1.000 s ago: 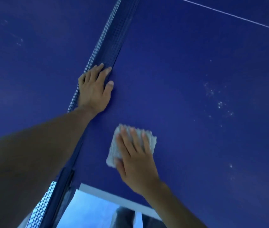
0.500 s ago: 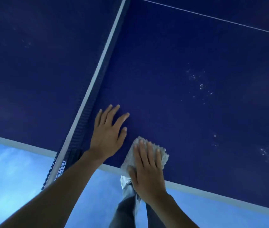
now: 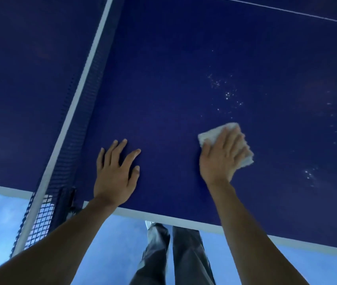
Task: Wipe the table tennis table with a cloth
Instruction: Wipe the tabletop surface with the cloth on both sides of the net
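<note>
Cloth (image 3: 212, 135): white folded pad, flat on tabletop under my R hand (image 3: 219, 159), near the side I'm standing at.
R hand: palm + straight fingers pressed on top of cloth, not curled round it; bit blurred.
L hand (image 3: 115, 171): flat on bare table (image 3: 173, 79), fingers spread, holds nothing; well apart from R hand.
Key relation: white specks (image 3: 228, 95) lie just beyond cloth, ahead of R fingertips; 2nd cluster (image 3: 309, 174) off to the right. R hand is nearer both.
Next move (my guess): push cloth fwd over specks, then right; L hand as brace.
Net (image 3: 77, 112): runs away from me, just left of L hand.
Below edge: blue floor (image 3: 112, 243), my trouser legs (image 3: 184, 254).
</note>
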